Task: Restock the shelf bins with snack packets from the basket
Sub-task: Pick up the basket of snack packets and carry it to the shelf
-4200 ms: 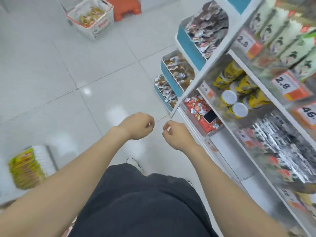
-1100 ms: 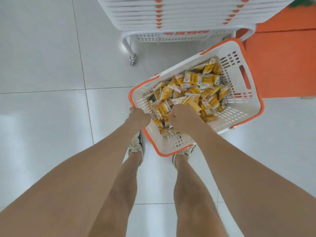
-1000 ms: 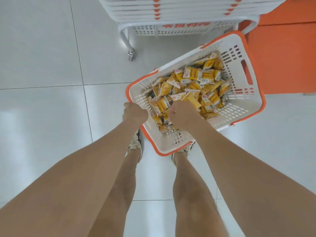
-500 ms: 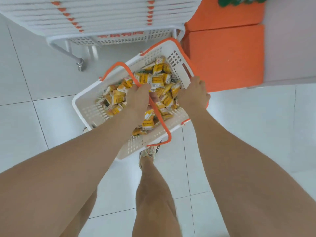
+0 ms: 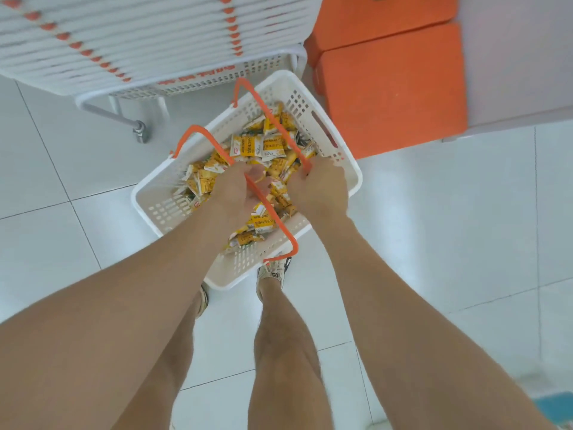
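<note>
Left hand (image 5: 237, 193) and right hand (image 5: 321, 189) clasp the orange loop handles (image 5: 201, 135) of the white perforated plastic basket (image 5: 148, 193) — its yellow foil snack packets (image 5: 251, 147) all unshelved, so restocking looks barely begun.

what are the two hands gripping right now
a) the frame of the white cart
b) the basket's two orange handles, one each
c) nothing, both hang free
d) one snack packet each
b: the left hand curls round the near handle and the right hand round the far handle, both handles raised above the snack packets in the basket.
</note>
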### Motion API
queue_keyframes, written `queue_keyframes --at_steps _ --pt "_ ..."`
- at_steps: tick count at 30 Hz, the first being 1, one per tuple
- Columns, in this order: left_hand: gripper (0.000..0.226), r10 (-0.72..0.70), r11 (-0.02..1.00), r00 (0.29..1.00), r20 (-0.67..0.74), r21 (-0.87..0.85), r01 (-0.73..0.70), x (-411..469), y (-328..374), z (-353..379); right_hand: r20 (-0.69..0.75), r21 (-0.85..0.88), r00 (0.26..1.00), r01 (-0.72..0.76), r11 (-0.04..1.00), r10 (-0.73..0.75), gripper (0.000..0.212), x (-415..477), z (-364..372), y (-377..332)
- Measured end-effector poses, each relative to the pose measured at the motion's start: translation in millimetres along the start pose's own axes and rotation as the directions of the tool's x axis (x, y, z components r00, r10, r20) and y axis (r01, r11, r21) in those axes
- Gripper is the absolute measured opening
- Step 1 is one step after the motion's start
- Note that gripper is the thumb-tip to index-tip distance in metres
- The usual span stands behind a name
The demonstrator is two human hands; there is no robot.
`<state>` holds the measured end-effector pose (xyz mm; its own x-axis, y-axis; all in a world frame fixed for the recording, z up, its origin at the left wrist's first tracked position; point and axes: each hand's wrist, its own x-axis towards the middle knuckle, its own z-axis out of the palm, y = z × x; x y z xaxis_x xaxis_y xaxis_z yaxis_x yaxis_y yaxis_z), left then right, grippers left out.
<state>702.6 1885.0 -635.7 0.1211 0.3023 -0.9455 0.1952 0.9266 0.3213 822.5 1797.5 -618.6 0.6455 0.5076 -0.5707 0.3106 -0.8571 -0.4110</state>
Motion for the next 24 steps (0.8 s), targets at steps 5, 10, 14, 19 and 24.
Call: queue_keyframes --at_steps 5,10,14,19,24 --pt "0.058 -0.075 0.98 0.997 0.03 -0.181 0.08 -28 16 -31 0.541 0.24 0.839 -0.215 0.947 0.053 0.033 -65 31 -13" --pt "0.062 -0.05 0.974 0.997 0.058 -0.216 0.061 -38 18 -41 0.575 0.329 0.8 -0.418 0.847 0.171 0.055 -56 40 -27" --pt "0.061 -0.067 0.987 0.996 0.053 -0.142 0.074 -56 23 -50 0.51 0.388 0.844 -0.399 0.831 0.167 0.083 -83 37 -39" --pt "0.063 -0.077 0.997 0.982 0.175 0.042 0.071 -111 32 -68 0.417 0.5 0.856 -0.496 0.71 0.305 0.077 -143 28 -62" --pt "0.065 -0.13 0.932 0.95 0.284 0.361 0.02 -195 42 -85 0.291 0.686 0.814 -0.544 0.484 0.502 0.072 -228 -6 -74"
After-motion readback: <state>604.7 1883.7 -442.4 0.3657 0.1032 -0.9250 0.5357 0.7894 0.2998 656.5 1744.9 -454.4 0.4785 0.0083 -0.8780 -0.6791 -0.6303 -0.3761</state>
